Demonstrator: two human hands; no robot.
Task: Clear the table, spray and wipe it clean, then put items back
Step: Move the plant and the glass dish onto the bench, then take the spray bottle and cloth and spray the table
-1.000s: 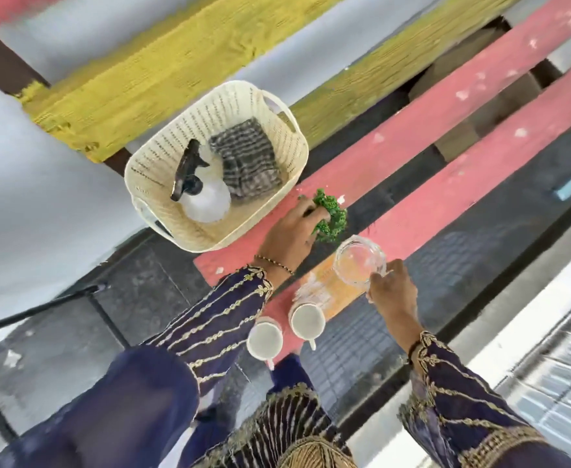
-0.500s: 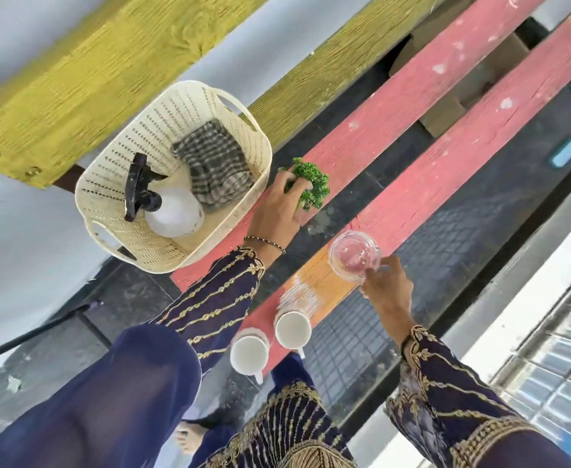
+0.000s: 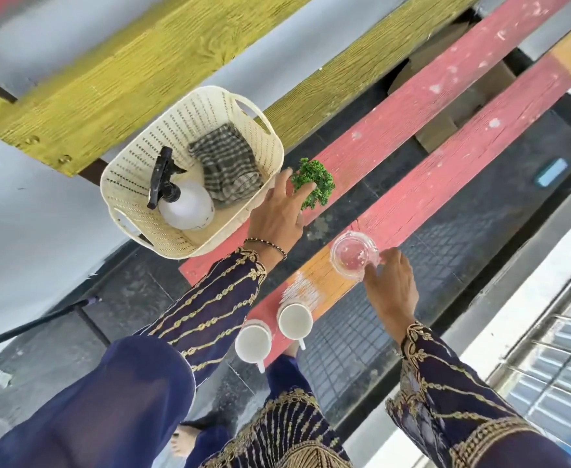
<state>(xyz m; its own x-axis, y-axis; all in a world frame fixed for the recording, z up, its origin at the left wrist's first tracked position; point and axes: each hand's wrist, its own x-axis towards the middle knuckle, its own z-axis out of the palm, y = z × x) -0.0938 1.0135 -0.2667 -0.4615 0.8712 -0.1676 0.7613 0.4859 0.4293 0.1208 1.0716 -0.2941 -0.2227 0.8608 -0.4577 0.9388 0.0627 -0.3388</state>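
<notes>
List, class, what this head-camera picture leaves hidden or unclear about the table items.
- Spray bottle: liquid level unreadable through its opaque white body.
- Small green plant: its base is hidden under foliage and the left hand.
- Clear glass jug: the right hand covers its handle.
- Checked cloth: folded in the basket, underside unseen.
- Two white cups: undersides unseen.

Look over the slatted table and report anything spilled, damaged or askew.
A whitish smear marks the orange plank beside the two white cups, like residue or worn paint. The red planks show pale chipped patches. The cups and glass jug stand upright; nothing looks spilled.
</notes>
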